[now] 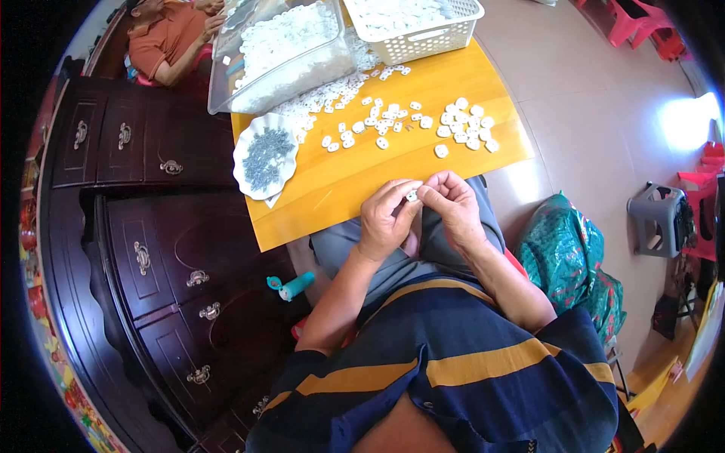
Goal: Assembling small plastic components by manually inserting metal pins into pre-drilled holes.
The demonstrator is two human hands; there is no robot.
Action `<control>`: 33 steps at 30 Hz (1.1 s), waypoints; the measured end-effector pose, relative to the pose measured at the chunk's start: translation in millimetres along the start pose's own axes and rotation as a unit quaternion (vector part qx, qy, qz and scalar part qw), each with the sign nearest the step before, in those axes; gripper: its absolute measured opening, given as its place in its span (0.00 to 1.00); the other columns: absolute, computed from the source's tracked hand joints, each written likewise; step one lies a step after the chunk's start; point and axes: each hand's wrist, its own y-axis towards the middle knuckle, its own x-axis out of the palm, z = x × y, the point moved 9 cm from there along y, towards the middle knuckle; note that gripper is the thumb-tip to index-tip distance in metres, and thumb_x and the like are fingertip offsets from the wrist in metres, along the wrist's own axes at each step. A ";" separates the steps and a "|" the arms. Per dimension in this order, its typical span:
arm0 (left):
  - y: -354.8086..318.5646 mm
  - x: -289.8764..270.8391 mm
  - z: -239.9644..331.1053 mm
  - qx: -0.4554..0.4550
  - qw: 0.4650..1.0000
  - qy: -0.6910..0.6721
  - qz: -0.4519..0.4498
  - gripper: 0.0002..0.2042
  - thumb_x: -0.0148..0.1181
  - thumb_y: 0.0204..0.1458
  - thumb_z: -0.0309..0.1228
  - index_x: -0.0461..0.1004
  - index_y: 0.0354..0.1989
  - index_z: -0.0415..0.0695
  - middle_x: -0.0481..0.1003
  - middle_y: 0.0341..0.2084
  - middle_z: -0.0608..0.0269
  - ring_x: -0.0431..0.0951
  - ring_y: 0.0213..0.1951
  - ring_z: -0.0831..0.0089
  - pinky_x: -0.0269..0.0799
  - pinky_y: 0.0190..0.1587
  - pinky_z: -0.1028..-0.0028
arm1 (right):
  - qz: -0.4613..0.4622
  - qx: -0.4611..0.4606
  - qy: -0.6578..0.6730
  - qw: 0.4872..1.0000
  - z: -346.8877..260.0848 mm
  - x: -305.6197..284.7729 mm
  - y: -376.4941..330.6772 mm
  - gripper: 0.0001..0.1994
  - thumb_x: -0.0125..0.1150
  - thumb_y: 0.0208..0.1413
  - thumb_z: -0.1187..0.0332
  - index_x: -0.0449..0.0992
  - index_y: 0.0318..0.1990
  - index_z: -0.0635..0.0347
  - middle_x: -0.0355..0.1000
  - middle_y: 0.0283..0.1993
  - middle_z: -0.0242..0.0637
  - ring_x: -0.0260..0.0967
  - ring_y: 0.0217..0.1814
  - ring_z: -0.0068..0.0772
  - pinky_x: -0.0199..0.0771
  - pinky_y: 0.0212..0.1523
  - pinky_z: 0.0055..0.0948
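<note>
My left hand pinches a small white plastic piece with dark holes, held over my lap just off the near table edge. My right hand is closed too, its thumb and forefinger meeting the same piece from the right. Whether the right fingers hold another tiny part is hidden. Ahead of the hands lie several loose white two-holed pieces. To their right is a cluster of rounded white square pieces. A scalloped white plate at the left holds a heap of small grey metal parts.
At the table's far side stand a clear bin and a white perforated basket, both full of white pieces. A dark wooden cabinet flanks the left. A teal bottle, green bag and grey stool are nearby. Another person sits beyond.
</note>
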 end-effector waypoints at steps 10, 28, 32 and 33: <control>1.7 -6.3 -21.7 -0.083 0.994 -0.066 -0.008 0.16 0.70 0.51 0.19 0.79 0.50 0.36 0.81 0.40 0.56 0.82 0.32 0.73 0.79 0.35 0.75 | 0.060 -0.123 -0.257 0.957 -62.4 -13.5 5.9 0.03 0.64 0.62 0.76 0.76 0.39 0.62 0.76 0.33 0.25 0.71 0.33 0.13 0.73 0.36 0.17; 63.7 -3.5 -42.2 -0.059 0.986 0.157 0.000 0.10 0.65 0.55 0.26 0.80 0.46 0.45 0.80 0.35 0.58 0.82 0.36 0.55 0.78 0.37 0.62 | 0.013 -0.332 -0.367 0.869 -206.0 51.2 -27.4 0.05 0.66 0.50 0.82 0.78 0.32 0.64 0.72 0.28 0.33 0.68 0.28 0.26 0.66 0.31 0.25; 68.1 5.3 -35.6 -0.025 0.979 0.203 0.010 0.13 0.66 0.53 0.25 0.81 0.48 0.46 0.78 0.33 0.59 0.82 0.33 0.61 0.77 0.35 0.65 | -0.270 -0.567 -0.212 0.748 -278.2 127.1 -117.6 0.04 0.62 0.58 0.74 0.77 0.39 0.58 0.71 0.27 0.36 0.66 0.25 0.36 0.69 0.25 0.36; 66.4 3.5 -33.8 -0.026 0.978 0.205 0.015 0.13 0.66 0.53 0.25 0.81 0.48 0.46 0.78 0.33 0.59 0.82 0.33 0.61 0.77 0.35 0.65 | -0.547 -0.456 0.045 0.700 -292.6 146.6 -117.2 0.03 0.59 0.56 0.74 0.78 0.35 0.58 0.69 0.25 0.35 0.65 0.23 0.36 0.68 0.25 0.34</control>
